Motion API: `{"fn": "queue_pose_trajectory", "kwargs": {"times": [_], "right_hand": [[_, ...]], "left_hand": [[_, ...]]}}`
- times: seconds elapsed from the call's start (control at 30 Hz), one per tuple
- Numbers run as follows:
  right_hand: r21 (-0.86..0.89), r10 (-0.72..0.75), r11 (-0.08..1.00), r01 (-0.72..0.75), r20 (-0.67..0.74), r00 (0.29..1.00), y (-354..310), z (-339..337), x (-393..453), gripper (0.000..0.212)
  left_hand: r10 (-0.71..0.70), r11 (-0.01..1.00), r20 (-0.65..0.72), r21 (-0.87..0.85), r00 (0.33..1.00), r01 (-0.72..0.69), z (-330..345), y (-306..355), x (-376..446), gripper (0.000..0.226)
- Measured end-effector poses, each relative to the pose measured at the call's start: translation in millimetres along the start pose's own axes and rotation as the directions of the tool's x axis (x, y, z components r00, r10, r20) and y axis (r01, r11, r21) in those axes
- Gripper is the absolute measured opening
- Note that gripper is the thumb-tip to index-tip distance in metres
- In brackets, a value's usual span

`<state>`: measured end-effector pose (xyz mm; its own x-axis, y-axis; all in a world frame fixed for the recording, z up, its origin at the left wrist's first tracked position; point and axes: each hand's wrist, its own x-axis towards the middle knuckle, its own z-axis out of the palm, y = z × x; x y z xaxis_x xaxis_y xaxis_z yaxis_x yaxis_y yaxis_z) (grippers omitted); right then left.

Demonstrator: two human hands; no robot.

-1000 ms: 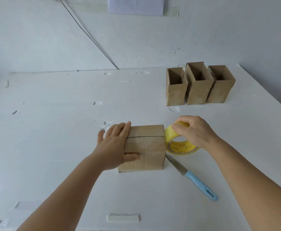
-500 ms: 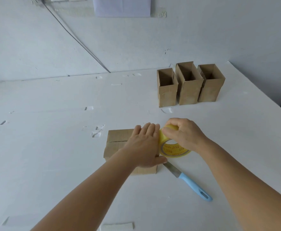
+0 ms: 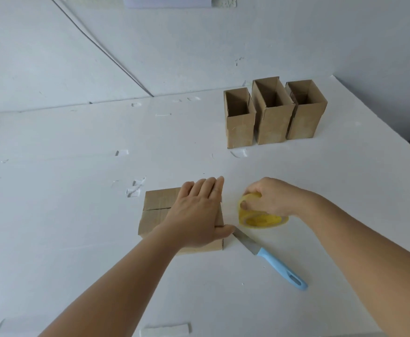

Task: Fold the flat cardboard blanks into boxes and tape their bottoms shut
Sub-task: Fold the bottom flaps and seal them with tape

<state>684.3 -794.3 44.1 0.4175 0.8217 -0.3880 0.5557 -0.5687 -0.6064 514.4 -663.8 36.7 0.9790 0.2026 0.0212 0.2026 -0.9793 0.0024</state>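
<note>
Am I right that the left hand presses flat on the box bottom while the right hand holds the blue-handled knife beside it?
Not quite. The head view shows the right hand holding the yellow tape roll, not the knife. The blue-handled knife lies untouched on the table. The left hand does press flat on the box bottom.

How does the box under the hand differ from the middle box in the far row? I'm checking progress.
The box under the left hand lies with its flap seam facing up; the middle box stands upright with its top open. The box under the hand is pressed flat-handed; the middle box is untouched, flanked by two others. Both are plain brown cardboard.
</note>
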Motion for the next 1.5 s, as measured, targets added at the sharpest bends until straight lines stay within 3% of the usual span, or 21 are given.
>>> {"fn": "queue_pose_trajectory", "kwargs": {"times": [0.13, 0.23, 0.4, 0.53, 0.67, 0.9, 1.1, 1.17, 1.27, 1.33, 1.4, 1.5], "right_hand": [[-0.024, 0.043, 0.999, -0.043, -0.011, 0.999, 1, 8, 5, 0.028], [-0.015, 0.031, 0.999, -0.031, -0.029, 0.999, 1, -3, 4, 0.03], [0.001, 0.007, 1.0, -0.007, -0.077, 0.997, 12, -11, -4, 0.035], [0.13, -0.043, 0.99, 0.06, -0.13, 0.991, 16, -10, -6, 0.042], [0.112, -0.084, 0.989, 0.101, -0.151, 0.985, 11, -11, -5, 0.041], [-0.03, -0.061, 0.998, 0.057, -0.168, 0.984, 3, -14, -6, 0.025], [-0.027, -0.074, 0.997, 0.069, -0.285, 0.956, 6, -6, -8, 0.022], [-0.044, -0.102, 0.995, 0.092, -0.428, 0.898, 7, -1, -11, 0.023], [-0.038, -0.123, 0.99, 0.135, -0.697, 0.707, 4, 12, -23, 0.03], [-0.096, -0.186, 0.98, 0.176, -0.759, 0.624, 2, 24, -36, 0.03], [-0.165, -0.254, 0.966, 0.198, -0.727, 0.638, 3, 41, -47, 0.028], [-0.181, -0.229, 0.973, 0.144, -0.649, 0.726, 10, 67, -53, 0.025]], "left_hand": [[0.007, 1.0, 0.052, -0.012, 0.999, -0.007, -3, -1, 1, 0.104], [-0.034, 0.988, 0.119, -0.146, 0.992, 0.052, -15, -1, 5, 0.108], [-0.209, 0.946, 0.254, -0.193, 0.944, 0.261, -27, 1, 36, 0.044], [-0.062, 0.99, 0.416, -0.091, 0.907, 0.11, -42, 3, 64, 0.044], [0.05, 0.983, 0.602, -0.172, 0.797, 0.068, -50, 11, 88, 0.039], [0.117, 0.921, 0.59, -0.365, 0.799, 0.134, -42, 8, 99, 0.019], [0.017, 0.835, 0.551, -0.466, 0.834, 0.291, -29, -1, 95, 0.014], [0.015, 0.805, 0.55, -0.502, 0.835, 0.316, -28, -2, 94, 0.013], [0.012, 0.782, 0.532, -0.533, 0.847, 0.324, -27, -3, 93, 0.01], [0.008, 0.766, 0.512, -0.555, 0.859, 0.323, -26, -3, 92, 0.011], [0.011, 0.757, 0.489, -0.574, 0.872, 0.312, -24, -3, 91, 0.013], [-0.015, 0.76, 0.447, -0.576, 0.895, 0.3, -22, -3, 89, 0.012]]}}
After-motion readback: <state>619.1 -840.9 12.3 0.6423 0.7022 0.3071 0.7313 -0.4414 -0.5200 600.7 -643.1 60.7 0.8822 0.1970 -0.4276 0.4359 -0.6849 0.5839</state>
